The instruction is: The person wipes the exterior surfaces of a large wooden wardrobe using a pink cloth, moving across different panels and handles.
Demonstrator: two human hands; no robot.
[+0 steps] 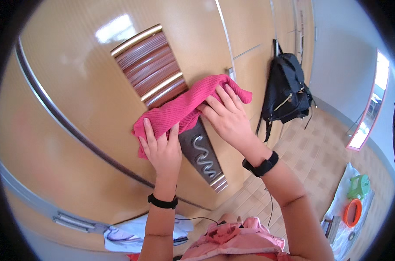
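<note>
A bright pink ribbed knit garment (180, 106), bunched into a long folded strip, is held up in front of a wooden wardrobe door (84, 95). My left hand (162, 150) grips its lower left end, fingers lying over the front of the fabric. Toward the upper right end, my right hand (228, 115) holds the cloth with its fingers pressed over it and partly tucked into a fold. Both thumbs are mostly hidden by the fabric. Each wrist wears a black band. Whether the cloth touches the door, I cannot tell.
A black backpack (289, 89) hangs on the wardrobe to the right. On the floor at the right, a green plastic stool (359, 186) and an orange basin (352, 213) sit on a pale mat (343, 195). A pink-framed mirror (371, 104) leans by the wall. White-blue cloth (128, 237) lies lower left.
</note>
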